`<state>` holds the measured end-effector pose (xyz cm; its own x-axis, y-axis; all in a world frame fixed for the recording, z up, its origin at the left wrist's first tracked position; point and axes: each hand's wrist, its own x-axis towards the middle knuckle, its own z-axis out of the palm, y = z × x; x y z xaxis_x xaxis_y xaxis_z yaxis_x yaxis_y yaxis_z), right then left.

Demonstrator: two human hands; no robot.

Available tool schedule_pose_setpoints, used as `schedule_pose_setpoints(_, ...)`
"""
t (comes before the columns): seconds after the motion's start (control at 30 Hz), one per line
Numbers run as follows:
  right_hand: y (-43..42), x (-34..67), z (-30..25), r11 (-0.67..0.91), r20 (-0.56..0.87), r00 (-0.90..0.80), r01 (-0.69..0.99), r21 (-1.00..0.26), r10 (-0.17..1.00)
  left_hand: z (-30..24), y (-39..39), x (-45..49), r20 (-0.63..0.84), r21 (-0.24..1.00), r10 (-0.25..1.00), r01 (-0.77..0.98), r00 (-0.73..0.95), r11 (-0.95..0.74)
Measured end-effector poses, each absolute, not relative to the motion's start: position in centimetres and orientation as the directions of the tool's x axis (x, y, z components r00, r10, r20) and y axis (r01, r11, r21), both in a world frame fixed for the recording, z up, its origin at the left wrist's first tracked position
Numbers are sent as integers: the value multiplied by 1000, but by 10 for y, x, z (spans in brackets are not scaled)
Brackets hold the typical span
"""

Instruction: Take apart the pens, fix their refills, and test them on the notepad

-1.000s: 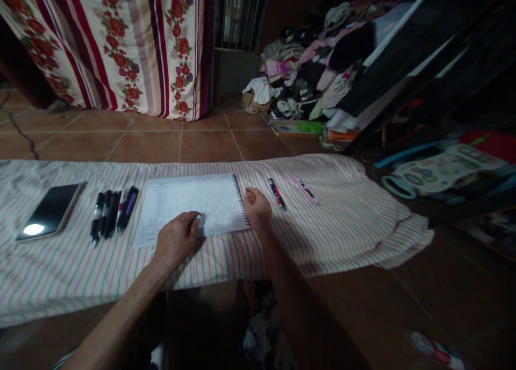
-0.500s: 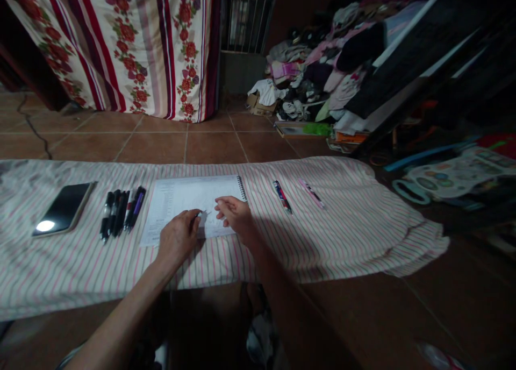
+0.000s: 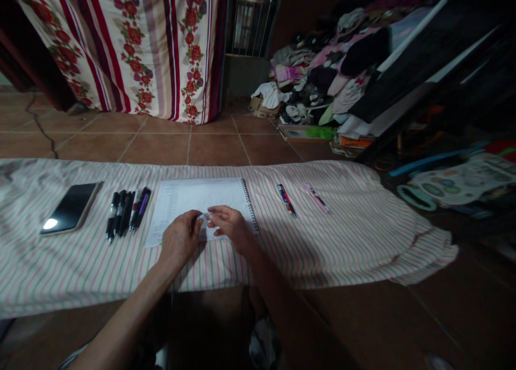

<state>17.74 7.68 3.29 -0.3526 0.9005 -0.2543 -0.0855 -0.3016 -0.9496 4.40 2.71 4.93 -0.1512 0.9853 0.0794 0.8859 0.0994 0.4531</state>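
Note:
Above the spiral notebook (image 3: 213, 191), my left hand (image 3: 180, 236) pinches a small, slim thing (image 3: 202, 216) with a pale bluish look, too small to name. The fingertips of my right hand (image 3: 231, 227) close in on its other end, thumb and fingers bent, and partly hide it. The notebook lies open on the striped cloth (image 3: 346, 241), its wire binding on the right and printed or written lines on the page. Several dark pens (image 3: 124, 214) lie side by side left of the notebook. To its right rest a red and dark blue pen (image 3: 286, 200) and a pink pen (image 3: 316, 197).
A smartphone (image 3: 71, 207) lies at the left on the cloth. Beyond the cloth is a tiled floor (image 3: 161, 144) with a floral curtain (image 3: 141, 47) hanging behind. Heaped clothes (image 3: 314, 79) fill the back right, and a plastic toy-like item (image 3: 455, 179) stands at the far right.
My right hand has moved left, bringing its fingertips to the small thing in my left hand. My left hand stays nearly in place. The whole view has shifted slightly.

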Motion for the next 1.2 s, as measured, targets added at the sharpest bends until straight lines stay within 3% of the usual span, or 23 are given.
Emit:
schedule_pose_setpoints(0.27, 75, 172, 28, -307, -252, -380, -91, -947, 890, 49, 26, 43, 79, 461, 987, 883, -142, 90)
schedule_pose_setpoints(1.2, 82, 171, 28, -304, -287, -181, -76, -950, 941, 52, 22, 38, 42, 398, 989, 910, -143, 115)
